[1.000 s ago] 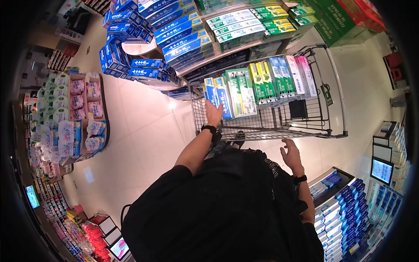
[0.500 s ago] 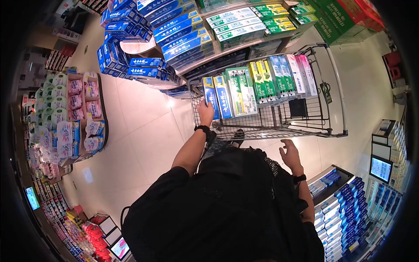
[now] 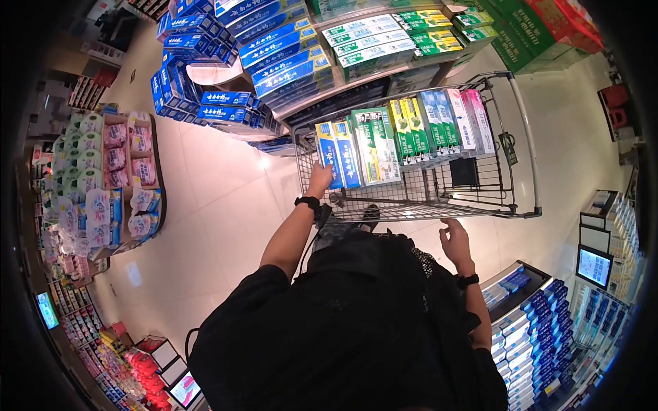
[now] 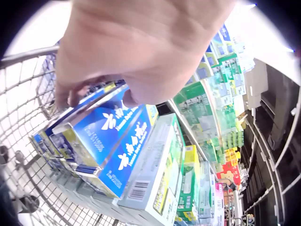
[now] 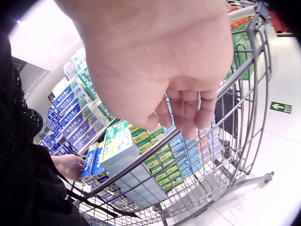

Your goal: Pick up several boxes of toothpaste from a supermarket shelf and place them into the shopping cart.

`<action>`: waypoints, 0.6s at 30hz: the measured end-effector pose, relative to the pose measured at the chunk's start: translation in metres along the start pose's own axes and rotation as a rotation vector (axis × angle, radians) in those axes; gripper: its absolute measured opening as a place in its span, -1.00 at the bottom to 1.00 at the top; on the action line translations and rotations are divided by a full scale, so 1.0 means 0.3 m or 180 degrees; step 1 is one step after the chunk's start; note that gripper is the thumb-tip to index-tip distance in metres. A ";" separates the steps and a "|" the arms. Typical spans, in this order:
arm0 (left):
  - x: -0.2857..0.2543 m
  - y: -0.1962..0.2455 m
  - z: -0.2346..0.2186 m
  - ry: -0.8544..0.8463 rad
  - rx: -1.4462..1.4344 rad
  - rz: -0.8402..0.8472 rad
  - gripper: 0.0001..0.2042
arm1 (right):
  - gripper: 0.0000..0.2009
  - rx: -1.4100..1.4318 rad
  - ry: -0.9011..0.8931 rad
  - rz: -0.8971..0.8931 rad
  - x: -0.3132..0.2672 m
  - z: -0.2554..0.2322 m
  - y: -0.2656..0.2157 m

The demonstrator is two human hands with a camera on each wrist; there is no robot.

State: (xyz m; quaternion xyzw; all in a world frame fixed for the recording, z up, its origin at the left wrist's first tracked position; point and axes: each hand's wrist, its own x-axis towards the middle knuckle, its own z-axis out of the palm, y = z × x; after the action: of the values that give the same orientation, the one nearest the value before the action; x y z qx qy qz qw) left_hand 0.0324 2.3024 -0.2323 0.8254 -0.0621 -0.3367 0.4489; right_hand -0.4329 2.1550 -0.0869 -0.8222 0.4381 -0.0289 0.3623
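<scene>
My left hand (image 3: 319, 179) grips the outermost blue toothpaste box (image 3: 329, 154) at the left end of the shopping cart (image 3: 411, 209). In the left wrist view its thumb (image 4: 134, 96) lies on the box's printed face, with the fingers curled over the far side. A second blue toothpaste box (image 3: 346, 154) stands against it, then green-and-white Darlie boxes (image 3: 377, 147). My right hand (image 3: 455, 243) hangs just outside the cart's near rim, fingers loosely bent and holding nothing; the right wrist view shows it over the rim bar.
Rows of yellow-green (image 3: 411, 130), light blue and pink boxes (image 3: 480, 123) fill the cart further right. A shelf display of toothpaste (image 3: 370, 44) stands right behind it. Wrapped packs (image 3: 89, 171) are stacked at the left, and another box display (image 3: 528, 342) stands behind on the right.
My left hand has slid left, from the near ends of the two blue toothpaste boxes to the outer one. My right hand has stayed beside the cart.
</scene>
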 end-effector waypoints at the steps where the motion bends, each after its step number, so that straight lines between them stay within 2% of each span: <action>1: 0.068 -0.090 -0.003 0.0152 0.0653 0.0255 -0.39 | -0.73 0.0012 0.0081 0.0062 0.005 -0.013 -0.002; 2: -0.022 0.009 -0.034 0.0172 0.1003 0.0060 -0.35 | -0.73 0.0008 0.0091 0.0056 0.009 -0.025 0.007; 4: -0.127 0.069 -0.066 0.0673 0.1376 0.0662 -0.32 | -0.79 -0.0119 0.0733 -0.0283 0.034 -0.064 0.037; 5: -0.178 0.079 -0.097 0.0681 0.1333 0.0876 -0.32 | -0.79 -0.0266 0.1263 -0.0556 0.043 -0.092 0.057; 6: -0.229 0.079 -0.130 0.0690 0.1289 0.1090 -0.31 | -0.79 -0.0490 0.1716 -0.0556 0.063 -0.130 0.090; 8: -0.340 0.094 -0.195 0.1026 0.1895 0.1467 -0.28 | -0.66 -0.0934 0.2201 -0.0380 0.097 -0.246 0.144; 10: -0.395 0.029 -0.206 0.1232 0.2099 0.1354 -0.28 | -0.50 -0.1315 0.2774 -0.0236 0.167 -0.384 0.252; 11: -0.411 -0.017 -0.205 0.1416 0.2296 0.1214 -0.27 | -0.39 -0.1781 0.2824 0.0134 0.197 -0.446 0.297; 12: -0.422 -0.064 -0.201 0.1161 0.2106 0.0733 -0.28 | -0.39 -0.1766 0.2846 0.0144 0.228 -0.489 0.366; 13: -0.421 -0.129 -0.198 0.0904 0.1910 0.0257 -0.28 | -0.34 -0.2152 0.2706 0.0399 0.260 -0.521 0.442; 14: -0.371 -0.285 -0.205 0.0638 0.1841 0.0273 -0.34 | -0.29 -0.2531 0.2553 0.0657 0.282 -0.536 0.479; 15: -0.396 -0.332 -0.206 0.0420 0.1623 0.0195 -0.37 | -0.29 -0.2515 0.2574 0.0668 0.293 -0.547 0.472; 16: -0.418 -0.336 -0.208 0.0201 0.1406 0.0117 -0.40 | -0.26 -0.2565 0.2396 0.0756 0.301 -0.565 0.463; 18: -0.443 -0.338 -0.196 0.0287 0.1565 0.0059 -0.42 | -0.22 -0.2627 0.2234 0.0804 0.316 -0.597 0.465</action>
State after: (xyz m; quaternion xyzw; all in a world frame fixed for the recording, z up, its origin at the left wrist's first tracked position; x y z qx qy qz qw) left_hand -0.0535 2.4570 -0.2236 0.9234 -0.1297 -0.2702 0.2399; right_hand -0.5375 1.9332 -0.0675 -0.7780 0.6026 -0.0833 -0.1568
